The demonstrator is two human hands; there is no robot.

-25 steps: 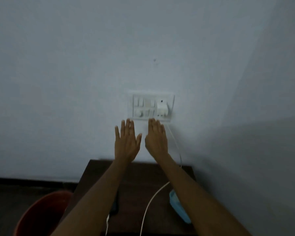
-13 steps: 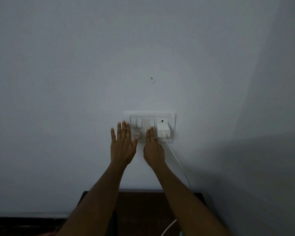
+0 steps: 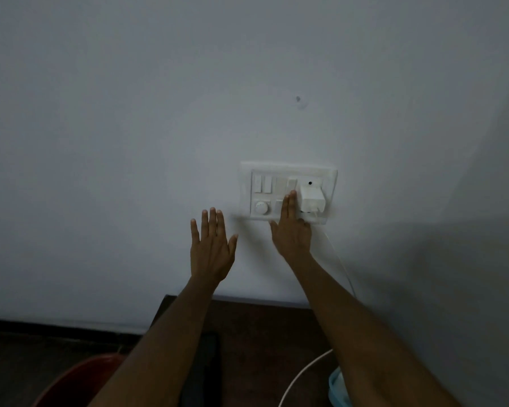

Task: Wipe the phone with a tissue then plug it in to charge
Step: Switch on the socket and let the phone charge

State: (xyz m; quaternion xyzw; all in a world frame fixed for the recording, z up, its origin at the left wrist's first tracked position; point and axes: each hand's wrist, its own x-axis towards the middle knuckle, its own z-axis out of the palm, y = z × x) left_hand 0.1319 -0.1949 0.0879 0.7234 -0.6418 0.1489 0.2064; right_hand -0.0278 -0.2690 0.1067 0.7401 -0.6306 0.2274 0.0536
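Observation:
A white switch panel is fixed to the wall, with a white charger block plugged into its right side. My right hand is raised against the panel, its fingertips on a switch just left of the charger. My left hand is held flat and open near the wall, left of the panel, holding nothing. The white cable runs from the charger down behind my right arm onto the dark table. A dark phone lies on the table, partly hidden by my left forearm.
A light blue tissue pack sits at the table's right side by my right forearm. A red bucket stands on the floor to the table's left. A side wall closes in at the right.
My right hand has moved up and right onto the switch beside the charger. My left hand has separated from it, staying lower left. The view has tilted down, showing the table again.

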